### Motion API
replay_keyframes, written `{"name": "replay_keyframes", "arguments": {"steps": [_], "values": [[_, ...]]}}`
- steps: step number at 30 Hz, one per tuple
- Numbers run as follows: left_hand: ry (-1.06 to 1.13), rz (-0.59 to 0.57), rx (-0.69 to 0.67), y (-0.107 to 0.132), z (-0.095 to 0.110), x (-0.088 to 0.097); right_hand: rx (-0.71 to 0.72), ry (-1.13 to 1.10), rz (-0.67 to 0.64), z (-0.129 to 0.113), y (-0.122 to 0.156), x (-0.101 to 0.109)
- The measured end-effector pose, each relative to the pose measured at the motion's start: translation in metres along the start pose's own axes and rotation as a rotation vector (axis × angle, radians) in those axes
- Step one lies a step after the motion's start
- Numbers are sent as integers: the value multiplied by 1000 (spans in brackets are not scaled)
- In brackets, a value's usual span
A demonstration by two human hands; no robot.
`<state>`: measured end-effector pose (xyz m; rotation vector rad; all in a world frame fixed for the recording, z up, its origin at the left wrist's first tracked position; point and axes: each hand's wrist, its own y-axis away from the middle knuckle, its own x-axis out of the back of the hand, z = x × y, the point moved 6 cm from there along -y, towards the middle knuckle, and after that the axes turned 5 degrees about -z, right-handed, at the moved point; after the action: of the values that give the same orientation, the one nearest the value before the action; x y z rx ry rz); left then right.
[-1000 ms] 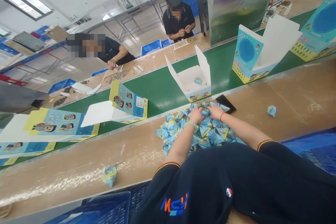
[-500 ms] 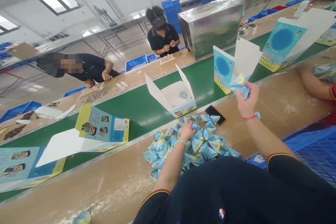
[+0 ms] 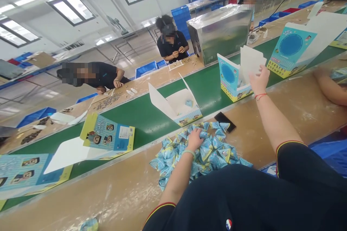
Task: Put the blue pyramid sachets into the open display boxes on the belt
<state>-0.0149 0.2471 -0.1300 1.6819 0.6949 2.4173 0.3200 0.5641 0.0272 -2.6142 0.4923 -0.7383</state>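
A heap of small blue and yellow triangular packets (image 3: 208, 151) lies on the brown bench in front of me. My left hand (image 3: 195, 139) rests flat on top of the heap, a pale band on its wrist. My right hand (image 3: 258, 79), with a red wrist string, reaches out over an upright open blue carton (image 3: 229, 77) on the green belt. Its fingers are apart by the carton's white flap and I see nothing in them. A second open white carton (image 3: 179, 108) stands on the belt beyond the heap, with a packet inside.
A black phone (image 3: 225, 122) lies beside the heap. Flat printed cartons (image 3: 108, 137) and another open carton (image 3: 291, 48) ride the green belt (image 3: 141, 115). A metal housing (image 3: 221, 32) spans the belt. A co-worker's arm (image 3: 329, 88) is at the right; other people work across the belt.
My right hand rose from the heap with some packets, moved to the upright blue carton, and now shows none. My left hand stayed on the heap.
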Motion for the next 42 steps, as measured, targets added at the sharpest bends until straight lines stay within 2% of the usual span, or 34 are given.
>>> {"name": "replay_keyframes", "arguments": {"steps": [2, 4, 6, 9, 11, 12, 14, 20, 25, 29, 33, 35, 36, 37, 39, 41, 42], "values": [[5, 14, 1, 1, 2, 0, 34, 1, -81, 4, 27, -2], [16, 22, -5, 1, 3, 1, 93, 35, -252, 4, 62, -10], [34, 28, -25, 1, 4, 1, 177, 103, -538, 1, 109, -25], [68, 40, -58, 2, 4, 0, 352, 263, -1072, -7, 197, -50], [86, 50, -69, 3, 2, 0, 447, 401, -1328, -10, 248, -60], [93, 57, -72, 3, 1, -1, 468, 462, -1395, -11, 266, -63], [103, 74, -72, 4, -2, -1, 453, 546, -1424, -13, 285, -72], [112, 122, -70, 7, -5, 3, 328, 653, -1282, -23, 293, -91], [99, 137, -96, 0, -13, 1, 220, 623, -1215, -19, 289, -86], [105, 119, -95, -7, -26, -5, 156, 437, -1233, -12, 262, -57], [118, 122, -100, -6, -30, -7, 83, 210, -1360, 17, 212, 0], [136, 129, -112, -5, -30, -8, 19, 144, -1303, 42, 180, 33], [147, 134, -114, -4, -32, -9, -48, 98, -1180, 57, 161, 51], [159, 139, -116, -4, -35, -11, -149, 14, -973, 73, 139, 72], [183, 159, -119, -3, -45, -16, -321, -139, -467, 107, 102, 117], [205, 177, -127, -2, -57, -20, -404, -226, -11, 133, 75, 157], [214, 180, -130, -1, -64, -22, -409, -243, 145, 139, 62, 171]]}}
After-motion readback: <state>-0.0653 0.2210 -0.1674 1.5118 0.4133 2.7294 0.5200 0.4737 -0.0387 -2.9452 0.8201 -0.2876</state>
